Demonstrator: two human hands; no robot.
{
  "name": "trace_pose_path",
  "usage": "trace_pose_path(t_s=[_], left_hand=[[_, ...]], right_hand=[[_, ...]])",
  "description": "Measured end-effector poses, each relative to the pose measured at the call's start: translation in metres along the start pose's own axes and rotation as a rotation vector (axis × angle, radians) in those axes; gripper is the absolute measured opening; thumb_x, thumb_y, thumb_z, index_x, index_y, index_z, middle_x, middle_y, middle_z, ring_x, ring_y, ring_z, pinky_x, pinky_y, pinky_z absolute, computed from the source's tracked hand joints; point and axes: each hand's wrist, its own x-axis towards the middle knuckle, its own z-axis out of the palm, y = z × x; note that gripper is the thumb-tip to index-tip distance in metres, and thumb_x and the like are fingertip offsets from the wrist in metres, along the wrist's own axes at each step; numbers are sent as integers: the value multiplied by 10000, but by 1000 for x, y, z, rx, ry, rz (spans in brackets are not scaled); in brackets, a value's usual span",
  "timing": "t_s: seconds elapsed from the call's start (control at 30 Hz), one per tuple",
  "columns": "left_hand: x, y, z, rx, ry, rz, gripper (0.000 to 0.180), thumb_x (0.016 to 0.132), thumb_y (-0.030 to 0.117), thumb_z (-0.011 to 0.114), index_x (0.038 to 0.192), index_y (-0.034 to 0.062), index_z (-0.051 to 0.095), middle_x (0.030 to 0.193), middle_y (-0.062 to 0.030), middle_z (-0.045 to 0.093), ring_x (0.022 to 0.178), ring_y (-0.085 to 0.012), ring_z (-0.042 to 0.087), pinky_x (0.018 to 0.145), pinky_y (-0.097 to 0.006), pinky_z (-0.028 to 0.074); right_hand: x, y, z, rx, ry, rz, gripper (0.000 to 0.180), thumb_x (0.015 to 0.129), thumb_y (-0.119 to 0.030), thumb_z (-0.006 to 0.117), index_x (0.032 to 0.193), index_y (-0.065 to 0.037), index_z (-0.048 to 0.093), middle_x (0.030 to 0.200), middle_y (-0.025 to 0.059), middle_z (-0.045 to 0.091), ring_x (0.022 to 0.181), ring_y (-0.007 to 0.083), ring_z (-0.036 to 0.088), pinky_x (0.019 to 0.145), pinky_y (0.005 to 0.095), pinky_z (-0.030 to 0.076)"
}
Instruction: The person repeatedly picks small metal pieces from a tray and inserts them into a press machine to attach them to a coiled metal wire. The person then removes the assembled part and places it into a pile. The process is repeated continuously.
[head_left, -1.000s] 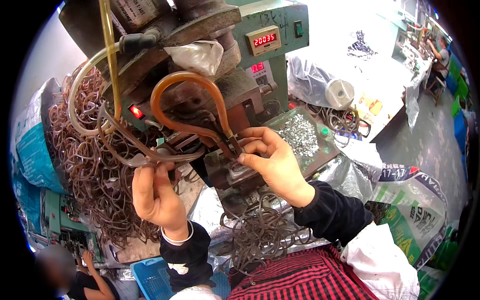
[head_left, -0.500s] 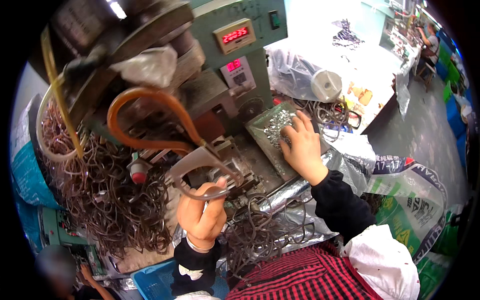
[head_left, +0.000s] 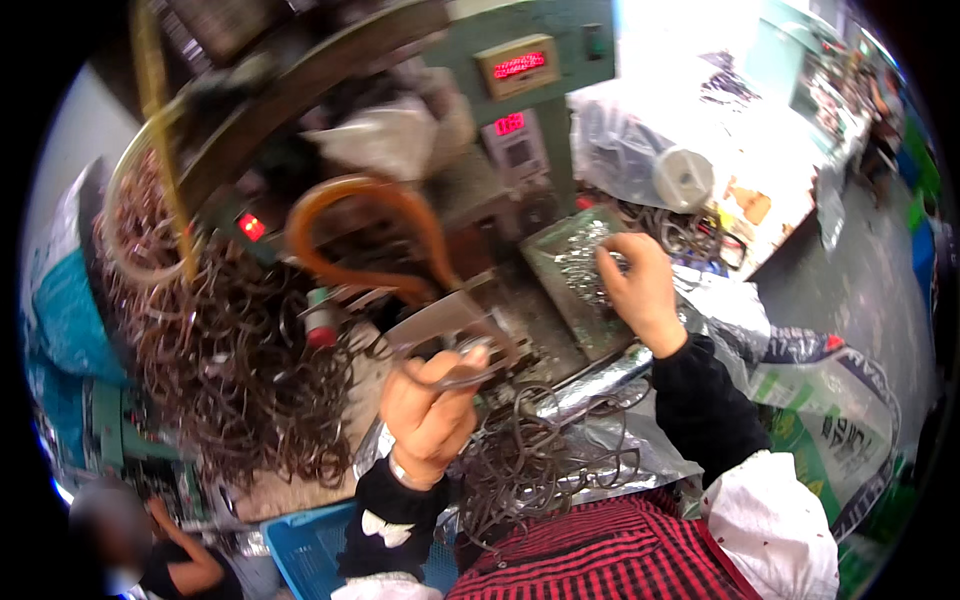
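My left hand (head_left: pixel 432 425) is closed on a translucent brown loop-shaped strip (head_left: pixel 500 355), in front of the machine's working area (head_left: pixel 485 310). Its fingertips are partly hidden by the strip and blurred. Over a flat green-grey metal tray (head_left: pixel 600 340) my right hand (head_left: pixel 645 290) is bent, with thumb and forefinger drawn together at the edge of a heap of small shiny metal pieces (head_left: pixel 575 255). Whatever is between those fingertips is too small to make out.
A tangled heap of brown loops (head_left: pixel 250 370) lies at left, more loops (head_left: pixel 520 450) before me. An orange hose (head_left: pixel 365 185) arches beside the machine. There is a blue basket (head_left: pixel 290 550) at lower left, near another person (head_left: pixel 190 570). A plastic-wrapped roll (head_left: pixel 685 178) lies at back right.
My right hand's fingers have gone from spread over the metal pieces to drawn together at the heap's near right side. My left hand still holds the strip. The whole view has shifted slightly.
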Motion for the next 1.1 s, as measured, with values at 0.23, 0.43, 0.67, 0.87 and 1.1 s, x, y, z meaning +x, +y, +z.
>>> trace_pose_path(t_s=[0.23,0.43,0.67,0.87,1.1], left_hand=[[-9,30,-16,101,106,-189,390,678,-62,732,1066,-18,737,1117,-136,700,671,-231,540,605,-327,424],[-38,-26,-64,463,84,-616,247,835,-54,655,1059,27,721,996,-129,706,896,-329,672,804,-382,514],[-114,-140,8,506,-454,-924,248,935,136,514,1050,8,693,914,-268,687,885,-452,665,742,-478,528],[-86,-109,-34,336,-578,-730,251,850,238,701,1051,93,742,768,-198,693,709,-404,673,626,-457,530],[-110,-43,-105,-380,-196,-1534,200,942,48,638,1106,-50,698,776,-68,697,552,-89,569,509,-200,434]], right_hand=[[-10,-7,-2,52,-34,83,92,890,-98,704,908,-9,707,848,143,690,793,307,664,729,373,503],[-30,-2,-29,51,-51,84,133,889,-26,660,1019,2,677,928,153,693,833,295,666,776,353,512],[-7,-33,-6,-3,-16,-133,141,800,-23,720,935,-45,685,887,131,684,858,346,645,762,418,499],[-37,-14,-38,-75,51,-106,139,806,32,686,936,-10,664,862,146,667,811,347,628,711,420,493],[-72,4,-76,-176,133,19,137,820,48,677,945,-8,669,875,142,660,841,324,643,771,375,498]])
